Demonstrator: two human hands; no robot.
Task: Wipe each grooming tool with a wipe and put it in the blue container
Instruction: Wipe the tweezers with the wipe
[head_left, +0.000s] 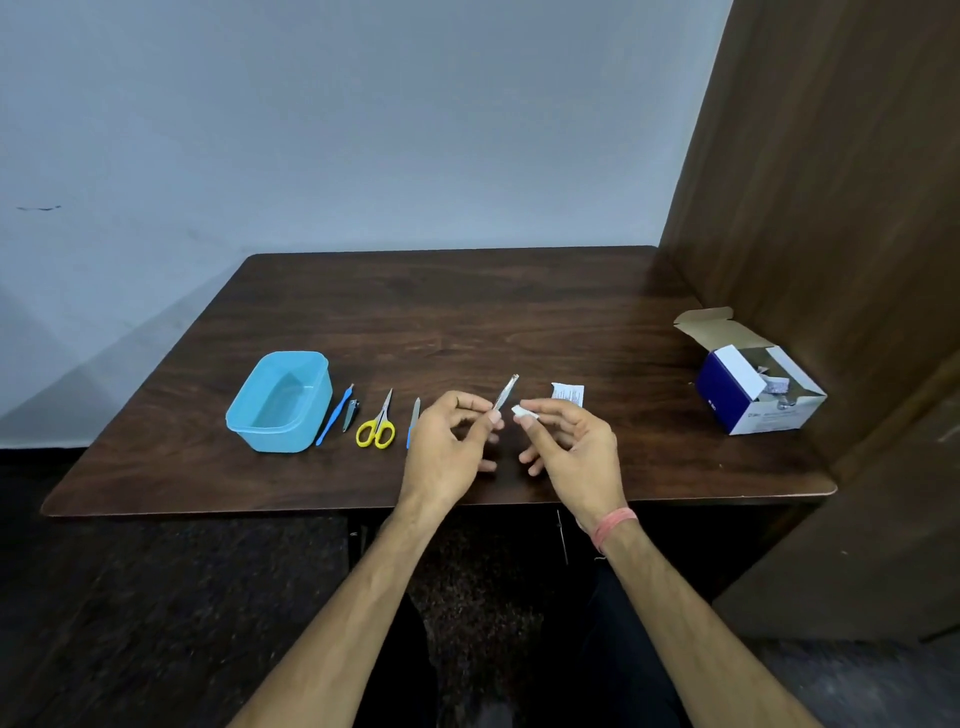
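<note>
Both forearms reach forward from the bottom of the view, and the two hands meet above the near middle of the counter (467, 312). On the counter, going from large to small: a box (748, 387) stands open at the far right; the container (280, 402) stands at the left and looks empty, so I judge the task is at its first tool. Beside it lie in a row a blue stick (334, 415), a clipper (351, 414), scissors (377, 425) and a file (414, 415), all apart from each other and not yet wiped. A torn sachet (568, 396) lies just behind the right hand.

The left hand (447, 447) pinches a thin metal tool (505, 393) at its lower end, between thumb and first fingers, with the tip pointing up and away. The right hand (571, 447) pinches a small folded wipe (522, 413) with its fingertips; the other fingers hang loosely curled. The wipe is very near the tool, but I cannot tell if they touch.

The step in hand seems to be the wiping of this tool. The next move calls for closing the wipe around the metal and sliding it along the length, then carrying the tool left, over the row, into the container.
</note>
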